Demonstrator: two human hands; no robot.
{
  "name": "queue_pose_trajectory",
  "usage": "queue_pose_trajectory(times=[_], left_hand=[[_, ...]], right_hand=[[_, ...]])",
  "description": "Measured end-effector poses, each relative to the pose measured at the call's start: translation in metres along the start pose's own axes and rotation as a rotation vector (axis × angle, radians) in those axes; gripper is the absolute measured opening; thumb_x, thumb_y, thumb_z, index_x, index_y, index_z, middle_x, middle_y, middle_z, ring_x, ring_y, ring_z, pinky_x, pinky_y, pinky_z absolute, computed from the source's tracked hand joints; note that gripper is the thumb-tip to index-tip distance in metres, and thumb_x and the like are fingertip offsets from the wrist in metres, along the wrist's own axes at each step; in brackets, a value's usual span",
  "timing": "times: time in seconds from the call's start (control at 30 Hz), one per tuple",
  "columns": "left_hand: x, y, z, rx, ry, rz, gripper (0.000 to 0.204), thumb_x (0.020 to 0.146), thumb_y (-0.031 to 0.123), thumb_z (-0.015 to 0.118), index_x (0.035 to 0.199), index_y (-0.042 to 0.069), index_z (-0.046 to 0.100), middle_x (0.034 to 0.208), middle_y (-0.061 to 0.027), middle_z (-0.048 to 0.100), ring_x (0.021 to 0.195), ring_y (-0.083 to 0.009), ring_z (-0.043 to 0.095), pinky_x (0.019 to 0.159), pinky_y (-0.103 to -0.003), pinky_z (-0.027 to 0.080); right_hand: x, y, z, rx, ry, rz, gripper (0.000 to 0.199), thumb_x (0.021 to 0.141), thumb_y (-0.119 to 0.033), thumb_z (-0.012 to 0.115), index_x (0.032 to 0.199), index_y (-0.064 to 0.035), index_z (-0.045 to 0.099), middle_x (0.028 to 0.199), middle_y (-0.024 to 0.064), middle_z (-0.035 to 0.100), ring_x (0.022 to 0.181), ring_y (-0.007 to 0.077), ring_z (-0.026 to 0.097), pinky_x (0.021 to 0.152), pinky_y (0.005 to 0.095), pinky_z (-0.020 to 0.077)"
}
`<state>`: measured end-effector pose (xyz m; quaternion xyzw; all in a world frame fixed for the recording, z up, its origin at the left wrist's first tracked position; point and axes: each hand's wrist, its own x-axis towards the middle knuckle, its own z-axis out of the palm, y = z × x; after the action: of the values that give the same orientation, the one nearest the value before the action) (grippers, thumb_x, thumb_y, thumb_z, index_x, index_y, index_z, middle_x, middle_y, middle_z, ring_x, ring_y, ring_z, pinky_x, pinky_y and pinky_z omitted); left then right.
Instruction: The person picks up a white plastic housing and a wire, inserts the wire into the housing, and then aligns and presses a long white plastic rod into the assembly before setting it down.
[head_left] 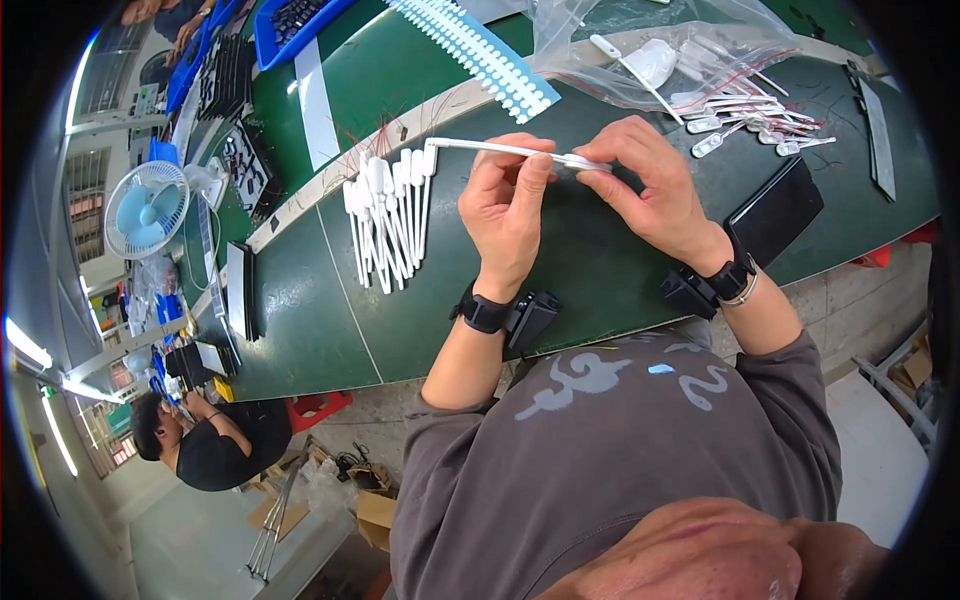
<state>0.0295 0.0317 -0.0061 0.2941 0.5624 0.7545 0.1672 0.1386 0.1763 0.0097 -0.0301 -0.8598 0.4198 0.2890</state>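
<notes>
Over the green table, my left hand [507, 200] pinches a slim white plastic stick [480, 147] between thumb and fingers. At its other end, my right hand [655, 190] grips the flat, wider tip with thumb and fingertips. The fingers cover part of that tip. Left of my left hand lies a fanned pile of similar white paddle-ended sticks [385, 205], with thin red wires at their far ends. Beyond my hands is a blue backing sheet [540, 100] bearing rows of white die-cut pieces. More white paddle-ended sticks [760, 115] lie loosely beyond my right hand.
A clear plastic bag [580, 75] lies partly around the right-hand sticks. A black flat case [775, 210] rests near my right wrist. At the far left stand a fan [147, 210] and a blue bin [285, 30]. Another person [220, 440] sits at the table's left end.
</notes>
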Motion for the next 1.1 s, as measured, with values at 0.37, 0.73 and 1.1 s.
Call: queue_pose_trajectory(times=[0.37,0.73,1.1], left_hand=[[-0.001,-0.002,0.005,0.030,0.002,0.008,0.009,0.093,0.007,0.065,0.091,-0.001,0.061,0.091,-0.0034,0.062,0.075,-0.0079,0.057,0.066,-0.022,0.048],[0.001,0.008,0.006,-0.126,-0.037,-0.246,0.012,0.096,0.011,0.063,0.092,0.001,0.059,0.076,-0.0021,0.063,0.067,-0.0071,0.060,0.062,-0.022,0.048],[-0.003,0.012,0.009,-0.184,-0.092,-0.245,0.011,0.096,0.012,0.061,0.096,0.001,0.059,0.075,-0.0024,0.063,0.066,-0.0066,0.061,0.062,-0.023,0.051]], right_hand=[[-0.005,-0.002,0.006,0.281,-0.169,0.224,0.017,0.096,-0.017,0.059,0.101,-0.0016,0.061,0.092,0.0041,0.058,0.083,0.0153,0.055,0.075,0.0289,0.0447],[-0.005,-0.002,0.012,1.506,-0.410,0.828,0.027,0.102,-0.030,0.047,0.098,-0.0043,0.055,0.076,-0.0011,0.045,0.073,0.0120,0.045,0.072,0.0277,0.0414],[-0.009,-0.006,0.013,1.602,-0.393,0.830,0.027,0.102,-0.032,0.046,0.098,-0.0062,0.054,0.075,-0.0020,0.040,0.076,0.0128,0.043,0.076,0.0305,0.0405]])
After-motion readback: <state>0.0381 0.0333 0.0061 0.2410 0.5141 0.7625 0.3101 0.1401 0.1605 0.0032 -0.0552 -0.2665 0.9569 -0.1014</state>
